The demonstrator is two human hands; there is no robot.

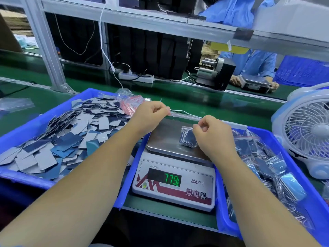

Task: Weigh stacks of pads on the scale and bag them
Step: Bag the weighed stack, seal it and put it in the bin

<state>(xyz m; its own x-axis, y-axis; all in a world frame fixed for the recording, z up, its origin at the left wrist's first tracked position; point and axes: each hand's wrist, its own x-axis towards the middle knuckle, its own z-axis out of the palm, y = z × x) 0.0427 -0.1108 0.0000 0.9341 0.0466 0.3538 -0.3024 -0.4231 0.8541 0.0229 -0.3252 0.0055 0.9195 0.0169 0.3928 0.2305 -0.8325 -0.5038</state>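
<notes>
A small clear bag of dark pads [188, 139] lies on the steel plate of the scale [163, 138]. My right hand [212, 134] pinches the top edge of that bag. My left hand [151, 113] hovers over the plate's far left corner, thumb and fingers pinched on a thin bit of clear plastic; what it is I cannot tell for sure. The scale's green display [171, 179] reads 779. Loose grey and blue pads [67, 138] fill the blue bin on the left [23, 177].
A blue bin on the right [313, 207] holds several filled bags. A bundle of empty red-striped zip bags [129, 102] lies at the left bin's far corner. A white fan [306, 129] stands at the right. Across the green belt [195, 98], another person handles a scale.
</notes>
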